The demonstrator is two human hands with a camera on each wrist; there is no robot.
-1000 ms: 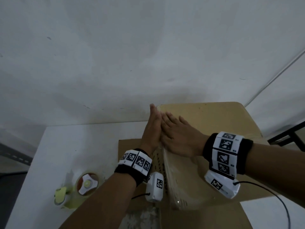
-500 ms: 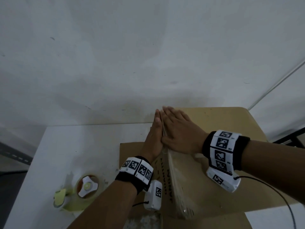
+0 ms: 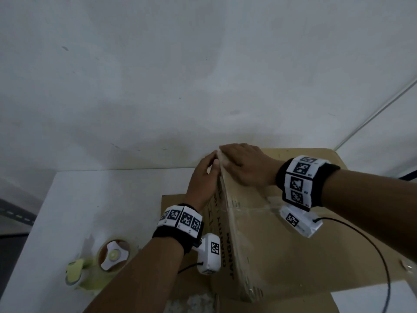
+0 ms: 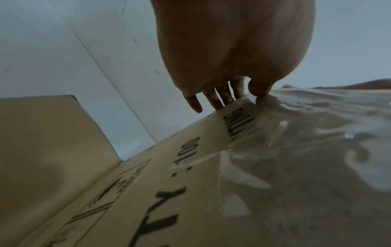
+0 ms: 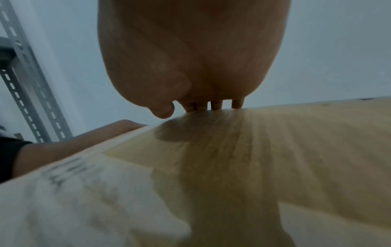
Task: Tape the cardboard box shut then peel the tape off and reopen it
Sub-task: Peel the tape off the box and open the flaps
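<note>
Between my two hands stands the cardboard box (image 3: 270, 233), resting on the white bench (image 3: 67, 222) directly ahead of me, its upper faces meeting in a ridge that runs away from me. Clear tape (image 3: 243, 222) lies along that ridge and wrinkles down both faces; in the left wrist view it covers part of the black lettering on the printed side.

My left hand (image 3: 203, 177) lies flat against the left, printed face near the far end of the ridge, fingers (image 4: 217, 102) straight and reaching the far edge, thumb tip on the tape; it grasps nothing. My right hand (image 3: 246, 163) lies palm down on the right face at the same far end, fingers (image 5: 215, 106) extended to the far edge, thumb held slightly off the surface; it too is spread flat and presses rather than grips. The fingertips of both hands almost meet over the ridge.

Below my left hand a loose brown flap (image 3: 176, 204) lies flat on the bench. Farther to the left of my left wrist, nearer to me, rests the tape dispenser (image 3: 99, 263), yellow-green with a white hub in its roll. Beyond both hands rises a white wall (image 3: 203, 75). A black cable (image 3: 372, 249) trails from the camera under my right wrist.
</note>
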